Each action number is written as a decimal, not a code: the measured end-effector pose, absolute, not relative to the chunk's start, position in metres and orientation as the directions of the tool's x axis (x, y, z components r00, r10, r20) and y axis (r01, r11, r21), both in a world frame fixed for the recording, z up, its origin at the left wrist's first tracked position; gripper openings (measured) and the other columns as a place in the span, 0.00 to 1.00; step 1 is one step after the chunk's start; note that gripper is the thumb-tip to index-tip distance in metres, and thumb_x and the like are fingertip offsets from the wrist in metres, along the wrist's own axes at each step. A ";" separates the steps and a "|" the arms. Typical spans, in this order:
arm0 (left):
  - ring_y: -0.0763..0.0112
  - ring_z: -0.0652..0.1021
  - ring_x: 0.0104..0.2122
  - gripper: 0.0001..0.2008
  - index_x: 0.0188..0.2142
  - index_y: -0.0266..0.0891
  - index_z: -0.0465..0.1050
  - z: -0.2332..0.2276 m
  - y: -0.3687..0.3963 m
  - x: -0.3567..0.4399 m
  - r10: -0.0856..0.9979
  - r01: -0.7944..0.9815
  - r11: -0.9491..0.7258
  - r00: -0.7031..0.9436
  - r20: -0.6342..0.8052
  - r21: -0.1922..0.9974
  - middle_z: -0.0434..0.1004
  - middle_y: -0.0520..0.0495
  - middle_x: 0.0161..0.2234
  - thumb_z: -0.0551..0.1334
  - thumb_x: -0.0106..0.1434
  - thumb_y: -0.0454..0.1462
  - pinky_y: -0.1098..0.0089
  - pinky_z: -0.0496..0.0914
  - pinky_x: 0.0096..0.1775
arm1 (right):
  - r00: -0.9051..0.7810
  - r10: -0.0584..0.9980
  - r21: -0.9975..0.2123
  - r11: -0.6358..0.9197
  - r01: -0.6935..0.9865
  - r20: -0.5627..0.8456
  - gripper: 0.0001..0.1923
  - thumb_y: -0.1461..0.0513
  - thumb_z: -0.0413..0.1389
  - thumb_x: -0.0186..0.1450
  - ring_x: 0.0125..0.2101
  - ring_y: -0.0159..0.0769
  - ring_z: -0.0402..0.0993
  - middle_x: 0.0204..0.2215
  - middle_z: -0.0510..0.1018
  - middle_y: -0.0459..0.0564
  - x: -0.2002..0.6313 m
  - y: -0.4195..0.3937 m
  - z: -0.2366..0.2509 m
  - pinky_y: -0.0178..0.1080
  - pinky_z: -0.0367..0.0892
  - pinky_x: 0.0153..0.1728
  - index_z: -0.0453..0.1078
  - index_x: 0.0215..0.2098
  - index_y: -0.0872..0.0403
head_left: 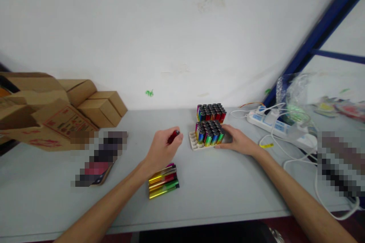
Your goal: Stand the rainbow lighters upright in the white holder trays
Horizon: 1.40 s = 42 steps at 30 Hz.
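My left hand is closed around a dark red lighter, its black tip pointing up and right, left of a white tray with holes. Many shiny lighters with black tops stand upright in this tray, while several holes at its left side show bare. My right hand holds the tray's right end, thumb in front and fingers behind. Below my left hand lie several metallic lighters in gold, red and green, partly hidden by the wrist.
Another block of upright lighters stands behind the tray. A power strip with white cables lies at the right. Cardboard boxes are stacked at the left, with a blurred-out phone-like item before them. A wall rises behind the table.
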<state>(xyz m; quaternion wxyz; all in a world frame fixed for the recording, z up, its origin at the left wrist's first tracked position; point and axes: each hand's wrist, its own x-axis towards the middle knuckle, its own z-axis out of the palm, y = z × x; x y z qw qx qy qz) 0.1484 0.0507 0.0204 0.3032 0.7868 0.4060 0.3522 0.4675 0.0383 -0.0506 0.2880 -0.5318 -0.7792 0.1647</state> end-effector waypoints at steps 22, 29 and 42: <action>0.65 0.77 0.43 0.12 0.43 0.37 0.76 0.011 0.059 0.167 0.839 0.048 -0.372 0.446 0.313 0.927 0.76 0.43 0.43 0.66 0.65 0.43 0.64 0.76 0.46 | -0.316 0.901 -0.597 0.434 0.675 0.297 0.41 0.46 0.69 0.56 0.58 0.55 0.71 0.58 0.74 0.61 0.463 0.039 -0.049 0.57 0.65 0.61 0.66 0.62 0.54; 0.65 0.82 0.38 0.11 0.42 0.39 0.81 0.006 0.056 0.177 0.769 0.275 -0.559 0.525 0.365 0.782 0.83 0.45 0.40 0.68 0.63 0.42 0.64 0.78 0.46 | -0.320 0.888 -0.590 0.459 0.664 0.331 0.43 0.47 0.70 0.56 0.57 0.54 0.71 0.59 0.74 0.62 0.464 0.041 -0.051 0.56 0.65 0.60 0.66 0.63 0.56; 0.68 0.83 0.31 0.15 0.47 0.44 0.66 0.005 0.066 0.191 0.727 0.408 -0.603 0.635 0.261 0.685 0.82 0.53 0.32 0.67 0.63 0.39 0.66 0.77 0.39 | -0.347 0.871 -0.580 0.490 0.650 0.347 0.42 0.46 0.69 0.57 0.58 0.53 0.71 0.59 0.74 0.60 0.466 0.043 -0.054 0.55 0.65 0.60 0.65 0.63 0.54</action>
